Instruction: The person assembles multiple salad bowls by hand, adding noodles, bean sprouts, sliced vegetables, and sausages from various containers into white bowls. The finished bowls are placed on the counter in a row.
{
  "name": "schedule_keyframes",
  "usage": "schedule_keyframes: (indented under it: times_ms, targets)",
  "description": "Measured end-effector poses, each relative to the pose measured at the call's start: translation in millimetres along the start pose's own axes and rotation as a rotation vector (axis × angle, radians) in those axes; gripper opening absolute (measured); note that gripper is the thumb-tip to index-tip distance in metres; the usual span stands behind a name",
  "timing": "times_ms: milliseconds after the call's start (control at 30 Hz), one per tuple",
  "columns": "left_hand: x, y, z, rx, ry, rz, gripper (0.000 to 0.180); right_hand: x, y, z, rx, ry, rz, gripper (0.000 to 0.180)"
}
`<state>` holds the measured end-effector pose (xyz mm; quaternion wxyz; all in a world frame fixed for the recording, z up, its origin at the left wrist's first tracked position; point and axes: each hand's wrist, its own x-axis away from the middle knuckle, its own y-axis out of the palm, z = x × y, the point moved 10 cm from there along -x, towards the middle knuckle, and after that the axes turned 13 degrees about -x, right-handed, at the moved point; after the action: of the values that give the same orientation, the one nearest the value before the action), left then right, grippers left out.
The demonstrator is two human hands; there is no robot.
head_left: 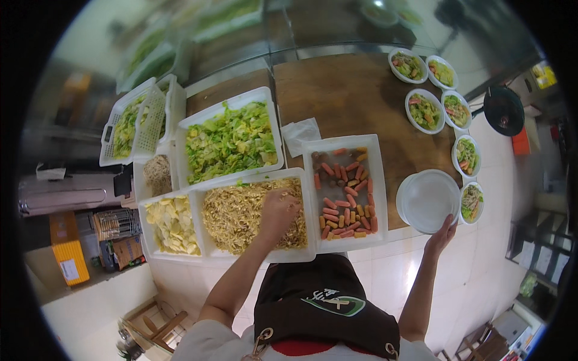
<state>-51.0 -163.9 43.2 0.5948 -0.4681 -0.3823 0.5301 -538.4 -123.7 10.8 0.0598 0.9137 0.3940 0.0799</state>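
My left hand point(277, 212) is down in a white tray of pale yellow shredded strips point(232, 213), fingers curled into the pile. My right hand point(441, 236) holds the near rim of an empty white bowl point(427, 200) at the edge of the brown wooden counter point(355, 102). Between the two hands sits a white tray of small red and orange sausage pieces point(346, 192).
A tray of chopped green leaves point(232, 141), a tray of pale slices point(170, 224) and a basket of greens point(129, 123) lie to the left. Several filled bowls of mixed food point(424, 111) curve along the counter's right edge. A black round stool point(503, 110) stands at the right.
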Motion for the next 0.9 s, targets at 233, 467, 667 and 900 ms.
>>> schedule_keyframes:
  times_ms: [233,467,667,900]
  targets:
    - [63.7,10.4,-101.8,-0.367,-0.285,-0.052,0.033,40.3,67.9,-25.1,-0.054,0.16,-0.103,0.058]
    - [93.2,8.2,-146.1,-0.078,-0.194,-0.069,0.023,130.3,158.0,20.7,0.005,0.23,-0.444,0.044]
    - [109.7,-4.4,-151.2,-0.299,0.061,-0.079,0.033,198.8,226.7,42.9,0.054,0.162,-0.626,0.036]
    - [97.9,-57.8,-184.7,0.161,0.022,-0.056,0.036,241.4,270.3,53.6,0.109,0.041,-0.655,0.036]
